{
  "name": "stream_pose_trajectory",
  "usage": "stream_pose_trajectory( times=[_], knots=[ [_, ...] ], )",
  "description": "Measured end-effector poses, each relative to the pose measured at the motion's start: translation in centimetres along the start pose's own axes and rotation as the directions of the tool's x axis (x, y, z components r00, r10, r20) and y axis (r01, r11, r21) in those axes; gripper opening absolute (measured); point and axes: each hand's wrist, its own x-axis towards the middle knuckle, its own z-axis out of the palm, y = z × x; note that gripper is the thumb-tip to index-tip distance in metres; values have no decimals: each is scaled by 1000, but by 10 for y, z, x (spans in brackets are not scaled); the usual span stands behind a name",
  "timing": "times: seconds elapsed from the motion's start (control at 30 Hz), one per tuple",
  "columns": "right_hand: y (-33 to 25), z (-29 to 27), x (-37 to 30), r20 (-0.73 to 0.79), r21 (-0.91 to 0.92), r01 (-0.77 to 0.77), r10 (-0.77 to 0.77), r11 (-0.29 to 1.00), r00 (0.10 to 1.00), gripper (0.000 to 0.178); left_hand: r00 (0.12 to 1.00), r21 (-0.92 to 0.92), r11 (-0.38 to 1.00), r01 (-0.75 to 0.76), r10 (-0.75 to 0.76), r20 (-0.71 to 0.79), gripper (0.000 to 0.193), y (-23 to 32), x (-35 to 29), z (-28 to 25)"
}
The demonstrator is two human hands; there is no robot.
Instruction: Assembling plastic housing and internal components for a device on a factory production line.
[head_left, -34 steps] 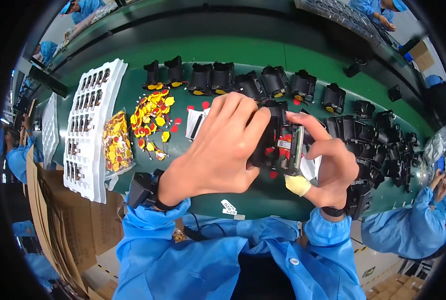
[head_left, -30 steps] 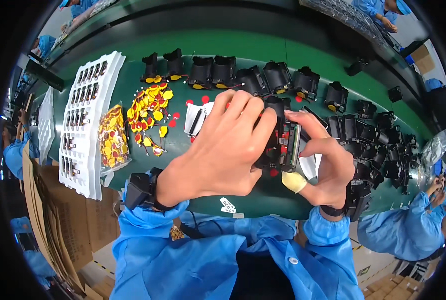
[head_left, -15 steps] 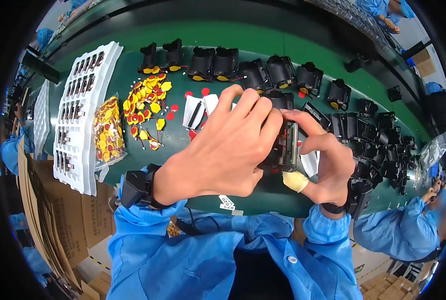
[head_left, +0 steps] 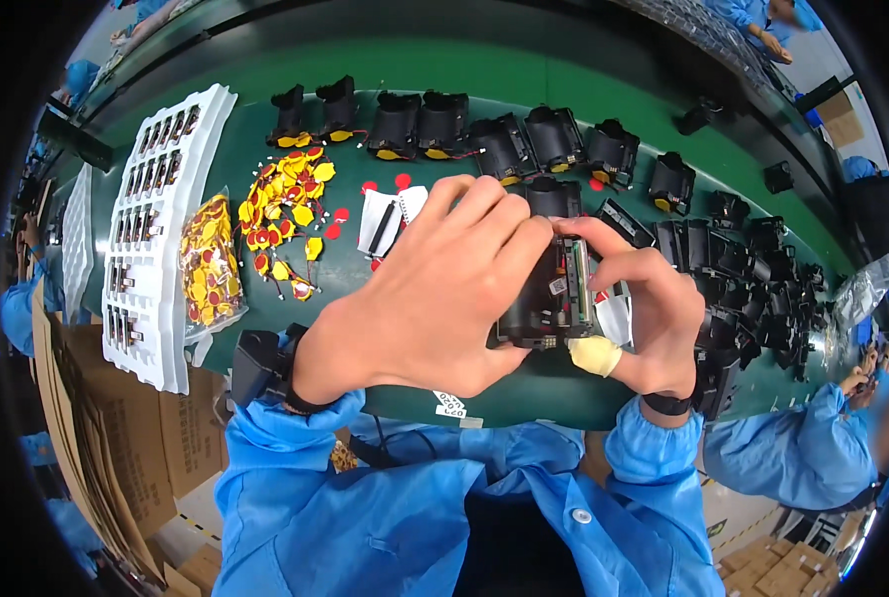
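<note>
Between my hands is a black plastic housing (head_left: 539, 309) with a narrow green-edged circuit board (head_left: 577, 271) along its right side. My left hand (head_left: 430, 294) is wrapped round the housing's left side, thumb at the bottom, and hides part of it. My right hand (head_left: 654, 303) pinches the right side, the index fingertip at the board's top end. A pale yellow finger cot (head_left: 595, 355) on the right thumb presses near the lower corner. Just beyond stands another black housing (head_left: 552, 197).
Black housings (head_left: 443, 124) line the table's far side, with more black parts (head_left: 753, 289) heaped right. Leftward lie yellow-and-red wired pieces (head_left: 283, 194), a clear bag (head_left: 212, 264) of them, and a white tray (head_left: 171, 298) of small parts. A co-worker's sleeve (head_left: 793, 448) is at lower right.
The left hand has slid slightly left and its thumb has lowered, so more of the housing's front and lower end shows. Both hands still hold the housing.
</note>
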Motion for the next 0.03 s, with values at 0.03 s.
stream_pose_trajectory(
  times=[0.03],
  knots=[
    [-1,0,0,2,75,-4,4,997,1000,38,1000,-63,998,0,-1,-17,66,-2,-1,1]
  ],
)
